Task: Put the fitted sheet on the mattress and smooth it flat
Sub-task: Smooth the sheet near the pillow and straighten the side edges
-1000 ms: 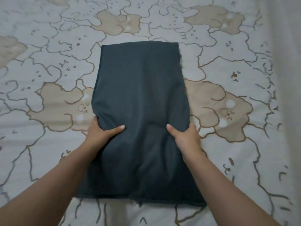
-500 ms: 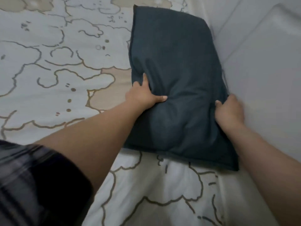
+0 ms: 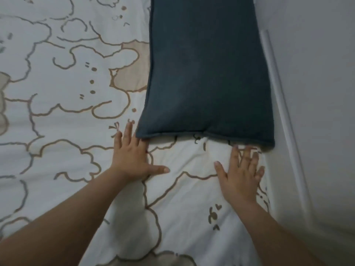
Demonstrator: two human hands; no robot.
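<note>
The pillow's [image 3: 207, 73] far end is cut off by the top of the view, and it covers part of the sheet [image 3: 76, 112] along the bed's right edge. The mattress itself is hidden under the sheet, which spreads over the bed with soft creases between the hands. The left hand [image 3: 132, 158] lies flat on the sheet, fingers straight and apart, fingertips at the pillow's near left corner. The right hand [image 3: 240, 175] lies flat too, fingers spread, just short of the pillow's near edge. A pale wall [image 3: 317, 112] and a white strip [image 3: 278, 104] run beside the bed's right edge.
</note>
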